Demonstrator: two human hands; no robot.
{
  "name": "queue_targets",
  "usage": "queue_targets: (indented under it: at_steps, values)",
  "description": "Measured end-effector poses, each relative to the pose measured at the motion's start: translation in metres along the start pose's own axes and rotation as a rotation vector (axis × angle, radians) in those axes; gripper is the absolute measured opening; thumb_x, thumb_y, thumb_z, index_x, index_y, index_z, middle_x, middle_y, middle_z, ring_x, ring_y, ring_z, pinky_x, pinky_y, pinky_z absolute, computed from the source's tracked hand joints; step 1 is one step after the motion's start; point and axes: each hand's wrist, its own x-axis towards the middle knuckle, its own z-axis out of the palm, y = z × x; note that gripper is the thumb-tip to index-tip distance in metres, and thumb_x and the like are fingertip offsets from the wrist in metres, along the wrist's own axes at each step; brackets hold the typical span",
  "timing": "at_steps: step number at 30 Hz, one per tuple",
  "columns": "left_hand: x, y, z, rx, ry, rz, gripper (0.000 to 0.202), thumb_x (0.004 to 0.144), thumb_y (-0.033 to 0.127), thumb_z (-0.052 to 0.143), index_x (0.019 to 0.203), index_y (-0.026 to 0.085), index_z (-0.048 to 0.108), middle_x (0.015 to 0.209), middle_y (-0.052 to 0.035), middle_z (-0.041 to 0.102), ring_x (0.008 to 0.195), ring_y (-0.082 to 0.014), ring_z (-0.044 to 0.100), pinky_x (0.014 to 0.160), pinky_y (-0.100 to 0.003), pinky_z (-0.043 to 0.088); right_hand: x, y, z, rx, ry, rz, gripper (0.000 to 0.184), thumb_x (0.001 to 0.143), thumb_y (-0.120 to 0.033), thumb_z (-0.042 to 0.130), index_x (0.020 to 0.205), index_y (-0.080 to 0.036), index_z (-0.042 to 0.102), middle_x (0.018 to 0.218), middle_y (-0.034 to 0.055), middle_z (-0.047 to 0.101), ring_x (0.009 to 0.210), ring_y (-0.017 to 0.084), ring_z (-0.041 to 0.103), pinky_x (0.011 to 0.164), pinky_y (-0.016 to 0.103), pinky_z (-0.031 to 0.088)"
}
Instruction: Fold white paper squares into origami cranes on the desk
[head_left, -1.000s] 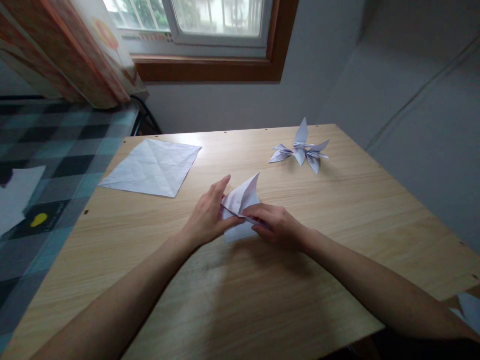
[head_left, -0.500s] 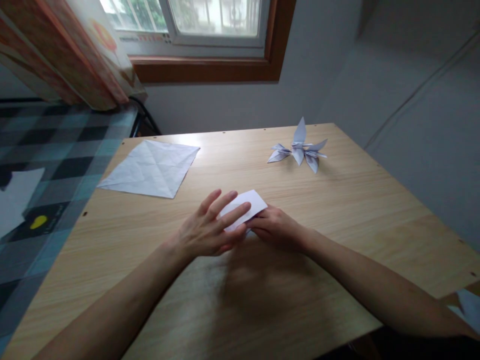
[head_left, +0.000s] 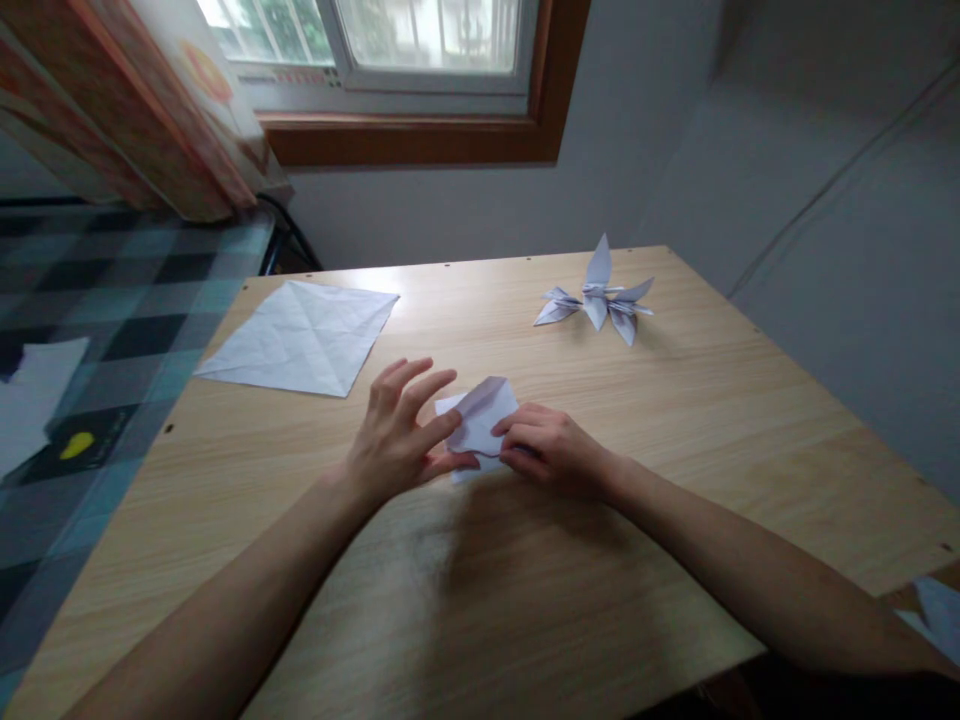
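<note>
A small piece of folded white paper (head_left: 480,418) is between my hands, with a raised flap at its top and a layer showing below its front edge. My left hand (head_left: 401,430) has its thumb and index finger on the paper's left side, pinching it, while the other fingers are raised and spread. On the right side, my right hand (head_left: 544,445) grips the paper with bent fingers. Its thumb is partly hidden at the lower edge.
A creased white paper sheet (head_left: 307,340) lies at the table's back left. Several-petalled folded paper figures (head_left: 598,290) stand at the back right. To the left is a bed or table with checked cloth (head_left: 150,300); a window (head_left: 427,40) is behind the wooden table (head_left: 337,620).
My left hand has drawn back to the left from over the paper, uncovering it. The paper's flap has opened, and my right fingers have moved onto its upper face.
</note>
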Motion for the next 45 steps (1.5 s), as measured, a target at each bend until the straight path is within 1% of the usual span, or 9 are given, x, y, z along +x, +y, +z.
queue_targets:
  at_steps: [4, 13, 17, 22, 30, 34, 38, 41, 45]
  values:
    - [0.001, -0.005, 0.002, -0.047, -0.124, 0.086, 0.038, 0.083, 0.059, 0.067, 0.099, 0.024, 0.063, 0.119, -0.0090, 0.066, 0.122, -0.0307, 0.053, 0.107, -0.056, 0.038, 0.001, 0.000, 0.001, -0.023, 0.011, -0.024, 0.016, 0.094, -0.017, 0.054, 0.079, -0.019, 0.059, 0.092, 0.0085, 0.073, 0.082, 0.019, 0.064, 0.079, 0.034, 0.054]
    - [0.008, 0.007, 0.000, 0.056, -0.006, 0.007, 0.030, 0.088, 0.037, 0.071, 0.071, 0.022, 0.051, 0.067, 0.0013, 0.061, 0.077, -0.0193, 0.058, 0.089, -0.040, 0.044, 0.002, -0.001, 0.004, -0.065, 0.008, 0.043, 0.011, 0.091, -0.012, 0.050, 0.087, -0.018, 0.059, 0.087, 0.0085, 0.070, 0.081, 0.020, 0.062, 0.076, 0.033, 0.053]
    - [0.007, 0.010, 0.004, 0.048, -0.017, -0.061, 0.028, 0.088, 0.044, 0.069, 0.099, 0.020, 0.057, 0.076, -0.0019, 0.065, 0.076, -0.0207, 0.057, 0.086, -0.040, 0.045, 0.000, 0.000, 0.004, -0.032, 0.031, 0.090, 0.023, 0.088, -0.006, 0.048, 0.105, -0.016, 0.060, 0.098, 0.0103, 0.070, 0.092, 0.021, 0.064, 0.082, 0.034, 0.054]
    - [-0.002, 0.000, 0.014, -0.110, -0.059, -0.165, 0.080, 0.082, 0.054, 0.073, 0.146, 0.023, 0.035, 0.108, -0.0087, 0.067, 0.094, -0.0248, 0.062, 0.088, -0.040, 0.045, -0.001, 0.004, 0.006, -0.078, -0.014, 0.005, 0.031, 0.084, 0.000, 0.048, 0.099, -0.018, 0.068, 0.102, 0.0087, 0.072, 0.094, 0.021, 0.064, 0.086, 0.036, 0.054]
    - [-0.007, -0.006, 0.030, -0.072, -0.185, -0.460, 0.127, 0.065, 0.049, 0.087, 0.158, 0.018, 0.006, 0.128, -0.0195, 0.059, 0.108, -0.0347, 0.058, 0.091, -0.049, 0.046, -0.001, 0.005, 0.007, -0.131, -0.033, -0.043, 0.032, 0.080, 0.001, 0.048, 0.095, -0.017, 0.070, 0.102, 0.0097, 0.072, 0.093, 0.021, 0.063, 0.086, 0.036, 0.055]
    - [-0.004, -0.004, 0.029, -0.072, -0.193, -0.538, 0.097, 0.075, 0.045, 0.079, 0.151, 0.015, 0.027, 0.125, -0.0168, 0.063, 0.110, -0.0332, 0.058, 0.092, -0.048, 0.046, 0.000, 0.002, 0.007, -0.143, -0.038, -0.029, 0.032, 0.081, 0.001, 0.047, 0.097, -0.016, 0.070, 0.108, 0.0112, 0.071, 0.098, 0.021, 0.063, 0.088, 0.037, 0.055]
    - [0.000, -0.003, 0.021, -0.105, -0.197, -0.530, 0.026, 0.090, 0.037, 0.061, 0.105, 0.017, 0.065, 0.107, -0.0103, 0.069, 0.103, -0.0284, 0.060, 0.091, -0.045, 0.046, 0.000, -0.001, 0.002, -0.129, -0.088, -0.025, 0.020, 0.086, -0.010, 0.055, 0.098, -0.017, 0.069, 0.106, 0.0100, 0.074, 0.096, 0.023, 0.063, 0.087, 0.039, 0.053]
    - [0.003, -0.004, 0.018, -0.133, -0.200, -0.537, 0.024, 0.094, 0.031, 0.052, 0.076, 0.019, 0.063, 0.088, -0.0066, 0.069, 0.088, -0.0237, 0.061, 0.083, -0.041, 0.047, 0.000, -0.004, -0.002, -0.161, -0.167, -0.024, 0.022, 0.082, -0.018, 0.064, 0.103, -0.018, 0.069, 0.116, 0.0094, 0.074, 0.102, 0.027, 0.063, 0.087, 0.043, 0.050]
    - [0.003, -0.002, 0.015, -0.078, -0.088, -0.538, 0.018, 0.094, 0.031, 0.055, 0.082, 0.019, 0.060, 0.083, -0.0058, 0.066, 0.083, -0.0227, 0.058, 0.076, -0.039, 0.046, 0.001, -0.013, -0.002, -0.207, -0.239, -0.005, 0.035, 0.083, -0.022, 0.064, 0.118, -0.017, 0.066, 0.131, 0.0115, 0.067, 0.110, 0.030, 0.060, 0.089, 0.047, 0.048]
